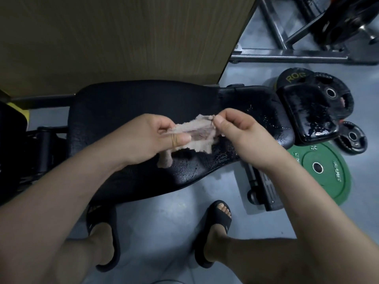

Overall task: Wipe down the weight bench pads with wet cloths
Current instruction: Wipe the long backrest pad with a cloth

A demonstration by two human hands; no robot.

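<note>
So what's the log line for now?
left hand: grips cloth | right hand: pinches cloth | cloth: above bench pad | bench pad: partly wet

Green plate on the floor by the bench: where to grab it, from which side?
Grip the green plate at its right-hand rim, coming from the right. It lies flat; its top edge is hidden behind the small bench pad and the bench foot crowds its left, so that rim looks freest. A finger in the centre hole may help tip it up.
</note>
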